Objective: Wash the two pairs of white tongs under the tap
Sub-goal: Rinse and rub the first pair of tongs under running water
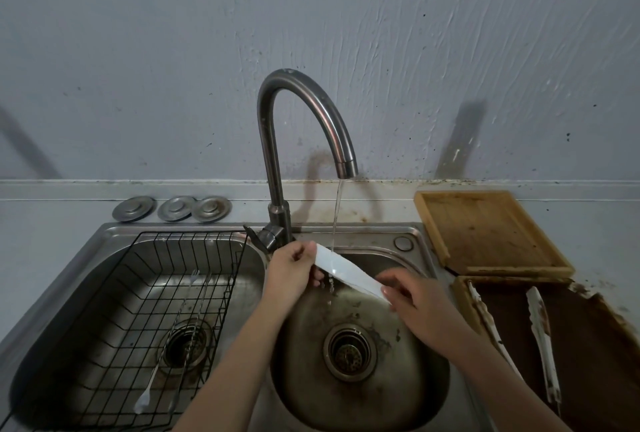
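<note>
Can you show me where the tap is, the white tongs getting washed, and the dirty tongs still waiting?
tap (313, 102): head view, on the top of its curved neck.
white tongs (346, 270): head view, mid-blade, between the two hands.
dirty tongs (540, 324): head view, on the stained right arm, lying in the brown tray.
</note>
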Motion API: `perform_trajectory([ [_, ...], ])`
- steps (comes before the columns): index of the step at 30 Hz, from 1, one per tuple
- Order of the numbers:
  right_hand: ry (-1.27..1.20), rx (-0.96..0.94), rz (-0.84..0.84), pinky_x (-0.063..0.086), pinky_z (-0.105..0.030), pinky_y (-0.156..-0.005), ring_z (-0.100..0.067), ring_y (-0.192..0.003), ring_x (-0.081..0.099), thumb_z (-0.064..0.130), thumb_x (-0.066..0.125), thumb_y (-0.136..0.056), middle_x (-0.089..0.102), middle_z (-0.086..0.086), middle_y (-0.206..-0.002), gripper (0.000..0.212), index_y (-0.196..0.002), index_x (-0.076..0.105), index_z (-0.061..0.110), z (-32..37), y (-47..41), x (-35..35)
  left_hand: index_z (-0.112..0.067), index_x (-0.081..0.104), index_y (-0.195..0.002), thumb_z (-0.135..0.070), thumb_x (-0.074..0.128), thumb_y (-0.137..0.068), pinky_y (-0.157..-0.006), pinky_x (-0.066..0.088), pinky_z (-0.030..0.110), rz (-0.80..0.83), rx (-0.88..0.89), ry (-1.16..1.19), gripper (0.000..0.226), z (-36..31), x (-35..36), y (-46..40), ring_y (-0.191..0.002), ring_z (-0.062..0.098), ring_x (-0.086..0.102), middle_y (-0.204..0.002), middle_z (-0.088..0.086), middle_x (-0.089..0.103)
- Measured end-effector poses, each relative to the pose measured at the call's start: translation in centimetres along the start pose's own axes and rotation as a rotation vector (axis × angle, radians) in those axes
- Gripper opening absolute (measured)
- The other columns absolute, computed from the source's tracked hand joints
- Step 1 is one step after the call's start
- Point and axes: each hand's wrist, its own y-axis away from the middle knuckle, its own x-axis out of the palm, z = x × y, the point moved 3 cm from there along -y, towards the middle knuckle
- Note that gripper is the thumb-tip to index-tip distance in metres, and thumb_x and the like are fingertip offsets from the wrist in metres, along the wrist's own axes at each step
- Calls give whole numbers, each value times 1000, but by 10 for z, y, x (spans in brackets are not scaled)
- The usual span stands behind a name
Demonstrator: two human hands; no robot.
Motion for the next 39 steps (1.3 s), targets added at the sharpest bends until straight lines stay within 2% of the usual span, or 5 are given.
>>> perform_trajectory([
  [6,-13,323,-29,44,-33,-95,-17,-115,53,31,56,-90,54,-2,-128,47,-133,42,19,-21,-11,2,-15,62,-72,-14,48,-95,-51,47,24,-40,34,-9,27,-5,-1,2,-42,10,52,-45,-3,56],
  [11,-415,723,426,46,-23,-51,-14,-51,62,43,39,-96,71,-8,-79,38,-107,56,11,-18,1,16,-11,60,-74,-12,47,-96,-52,45,24,4,92,-20,25,-8,0,2,-41,9,51,-45,-2,54],
  [26,200,270,-204,50,-26,-67,-11,-77,60,23,62,-86,59,5,-85,24,-107,51,18,-14,-17,-8,7,56,-107,0,30,-98,-55,58,29,63,-407,362,28,5,12,6,-78,28,63,-96,23,64],
  [36,-153,328,-178,52,-42,-73,-22,-84,61,20,61,-83,67,-10,-92,25,-104,62,6,-30,-16,14,-15,68,-73,9,58,-82,-62,59,27,-29,-143,49,27,-29,7,3,-73,19,66,-79,10,68],
  [39,-264,315,-133,49,-27,-62,-15,-82,58,30,63,-83,61,0,-91,27,-106,54,19,-29,-14,27,-21,70,-76,3,65,-77,-68,59,34,-87,7,-77,25,-49,3,4,-72,20,68,-68,1,69],
])
